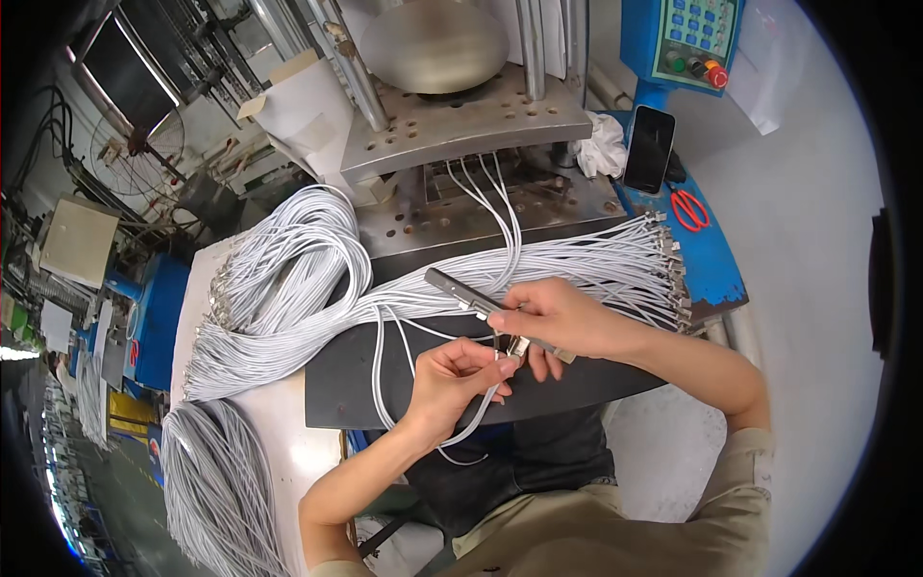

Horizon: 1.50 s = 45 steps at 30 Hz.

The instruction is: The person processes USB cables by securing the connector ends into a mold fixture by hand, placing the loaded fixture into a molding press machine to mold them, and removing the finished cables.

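My left hand (444, 385) pinches a light-grey cable (478, 420) near its end, where a small metal connector (517, 346) shows between my two hands. My right hand (572, 322) grips a narrow grey metal bar (458, 290) with small fittings along it, tilted up to the left. The bar meets the connector, but my fingers hide how they join. Below the hands the cable hangs in a loop over the dark table edge. Just beyond lies a large bundle of white cables (577, 262) with metal connectors at its right end.
Behind the bundle stands a metal press (471, 130), with a few cables running into it. At right are a blue control box (681, 43), a phone (650, 149) and red-handled scissors (688, 209). Coiled cables (288, 240) lie at left; another bundle (216, 481) hangs lower left.
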{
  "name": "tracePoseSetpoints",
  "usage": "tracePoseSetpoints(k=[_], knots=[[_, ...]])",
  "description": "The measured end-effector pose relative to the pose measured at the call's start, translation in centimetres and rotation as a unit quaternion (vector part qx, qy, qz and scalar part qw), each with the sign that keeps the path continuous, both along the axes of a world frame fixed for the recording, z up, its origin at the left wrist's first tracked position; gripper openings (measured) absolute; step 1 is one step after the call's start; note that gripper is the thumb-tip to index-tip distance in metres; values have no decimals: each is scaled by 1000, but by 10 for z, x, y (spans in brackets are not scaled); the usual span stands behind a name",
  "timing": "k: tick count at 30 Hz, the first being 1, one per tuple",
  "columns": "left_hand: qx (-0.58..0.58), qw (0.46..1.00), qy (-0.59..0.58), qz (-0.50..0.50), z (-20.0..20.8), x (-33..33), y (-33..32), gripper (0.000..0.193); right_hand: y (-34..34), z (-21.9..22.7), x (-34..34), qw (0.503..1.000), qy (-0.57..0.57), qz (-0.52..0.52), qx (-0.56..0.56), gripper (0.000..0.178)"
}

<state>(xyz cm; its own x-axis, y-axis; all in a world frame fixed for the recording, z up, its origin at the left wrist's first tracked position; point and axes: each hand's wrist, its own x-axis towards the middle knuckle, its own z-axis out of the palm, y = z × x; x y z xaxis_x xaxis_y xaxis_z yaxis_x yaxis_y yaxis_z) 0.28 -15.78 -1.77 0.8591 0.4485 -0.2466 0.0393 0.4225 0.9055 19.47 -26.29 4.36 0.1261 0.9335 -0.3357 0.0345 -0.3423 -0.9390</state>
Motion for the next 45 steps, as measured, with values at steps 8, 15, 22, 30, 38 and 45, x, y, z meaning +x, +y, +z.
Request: tracePoseSetpoints(k=[8,15,22,30,38,45], knots=[[-15,1000,2,1,-1,1,3,13,-10,-1,14,999,-8,27,20,40],[6,1000,-12,4,-2,-1,1,16,-11,-2,6,999,15,25,18,30],[21,1000,2,1,3,-1,1,17,-16,7,13,998,-63,26,5,45],[14,1000,10,-16,-2,-2,-2,18,-23,-3,18,995,-67,66,16,46],[698,700,-139,-63,24,-52,-60,20,-40,16,28,995,-54,55,-67,45],[641,405,285,-587,-134,-60,-77,26,-46,16,34,995,-86,15,-50,45]])
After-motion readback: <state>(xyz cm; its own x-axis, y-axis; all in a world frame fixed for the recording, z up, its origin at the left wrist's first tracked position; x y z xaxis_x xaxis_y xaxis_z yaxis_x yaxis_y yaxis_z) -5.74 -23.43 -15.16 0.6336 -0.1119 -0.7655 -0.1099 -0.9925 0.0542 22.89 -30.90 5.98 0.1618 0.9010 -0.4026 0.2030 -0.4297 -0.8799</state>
